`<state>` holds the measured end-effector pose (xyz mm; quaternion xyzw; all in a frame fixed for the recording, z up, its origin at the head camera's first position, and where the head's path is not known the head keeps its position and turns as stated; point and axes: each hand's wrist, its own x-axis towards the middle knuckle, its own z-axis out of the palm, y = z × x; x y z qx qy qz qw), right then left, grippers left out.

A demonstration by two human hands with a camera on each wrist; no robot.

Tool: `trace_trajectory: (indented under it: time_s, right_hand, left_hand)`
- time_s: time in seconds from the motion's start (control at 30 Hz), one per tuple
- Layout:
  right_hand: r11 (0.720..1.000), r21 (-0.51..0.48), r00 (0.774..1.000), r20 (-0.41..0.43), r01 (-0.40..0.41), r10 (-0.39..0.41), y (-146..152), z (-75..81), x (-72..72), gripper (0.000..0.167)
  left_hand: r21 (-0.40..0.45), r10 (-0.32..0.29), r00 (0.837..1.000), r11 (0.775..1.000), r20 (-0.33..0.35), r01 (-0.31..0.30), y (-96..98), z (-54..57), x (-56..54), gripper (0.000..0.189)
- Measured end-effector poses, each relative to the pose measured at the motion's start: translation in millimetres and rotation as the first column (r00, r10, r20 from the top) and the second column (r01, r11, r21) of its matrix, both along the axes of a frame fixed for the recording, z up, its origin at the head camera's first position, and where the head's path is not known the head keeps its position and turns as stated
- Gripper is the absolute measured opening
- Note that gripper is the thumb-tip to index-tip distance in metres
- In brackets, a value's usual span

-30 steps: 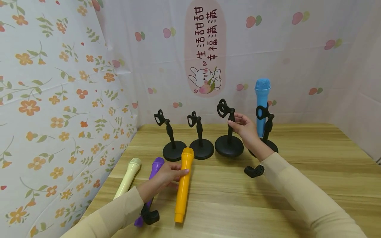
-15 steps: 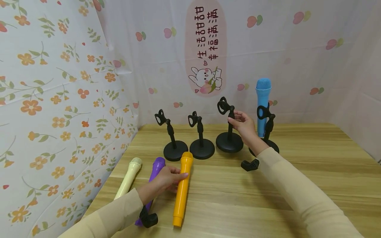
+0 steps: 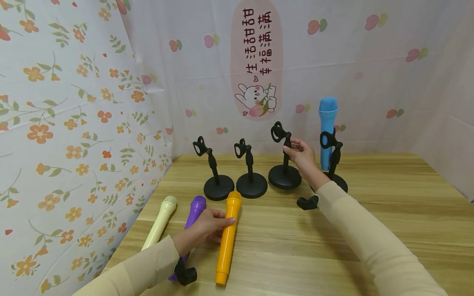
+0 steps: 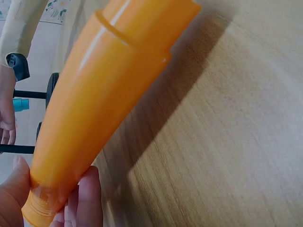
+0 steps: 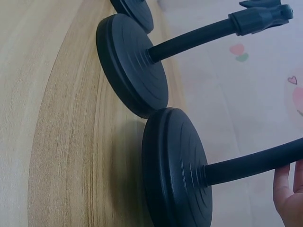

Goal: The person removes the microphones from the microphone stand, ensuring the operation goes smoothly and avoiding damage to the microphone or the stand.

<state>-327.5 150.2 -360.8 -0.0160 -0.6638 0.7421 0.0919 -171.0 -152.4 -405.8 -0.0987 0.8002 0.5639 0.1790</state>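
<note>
Ideally, I'd level the black disc-based stand [image 3: 285, 172] my right hand [image 3: 304, 158] pinches; left hand [image 3: 208, 224], fingers closed, grips an orange plastic microphone [image 3: 228, 240].

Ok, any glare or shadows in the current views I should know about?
Left wrist: white glare streaks on the orange microphone, whose dark shadow falls on the table; right wrist: soft shadow beside the nearest black stand; head: faint shadow near the right sleeve.

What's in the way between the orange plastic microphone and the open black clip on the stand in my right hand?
In the head view, the second-from-left black round-based stand crosses the straight line between the orange plastic microphone and the clip. Around that stand's right side, nothing visible blocks the way.
</note>
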Motion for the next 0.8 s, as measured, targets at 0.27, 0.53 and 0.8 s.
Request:
trace_trajectory:
  time_s: [0.27, 0.53, 0.8]
  right_hand:
    - [1.000, -0.013, 1.000, 0.009, 0.000, 0.000, 0.6, -2.5, -2.8, 0.030]
    - [0.999, -0.041, 1.000, 0.020, -0.004, 0.005, 0.6, -5.4, -5.6, 0.028]
    - [0.999, -0.048, 1.000, 0.015, -0.009, 0.010, -0.8, -9.7, -9.8, 0.028]
  left_hand:
    - [0.038, -0.002, 1.000, 0.999, 0.027, 0.001, -0.3, -1.7, 1.1, 0.043]
    - [0.035, -0.007, 1.000, 0.999, 0.024, 0.006, -1.6, -5.0, -0.5, 0.042]
    - [0.021, -0.008, 0.999, 1.000, 0.037, 0.007, -0.8, -7.1, -0.6, 0.042]
